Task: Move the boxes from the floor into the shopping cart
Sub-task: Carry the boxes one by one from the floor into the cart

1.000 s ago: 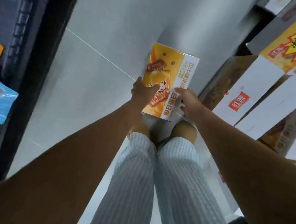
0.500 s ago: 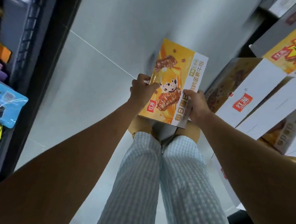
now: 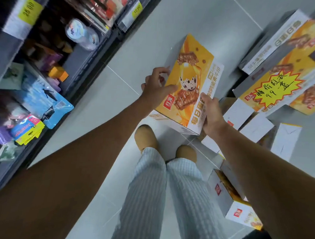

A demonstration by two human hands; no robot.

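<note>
I'm holding the orange box [image 3: 188, 84] above the floor [image 3: 115, 106], left hand [image 3: 154, 88] fingers [image 3: 160, 72] curling round its left edge, right hand [image 3: 212, 116] fingers [image 3: 206, 101] clamping its near right corner.

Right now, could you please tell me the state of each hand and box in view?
Orange box, held up in both hands.
Left hand, grips the box's left edge.
Right hand, grips its right edge.
Box near right leg, lying unheld.
</note>
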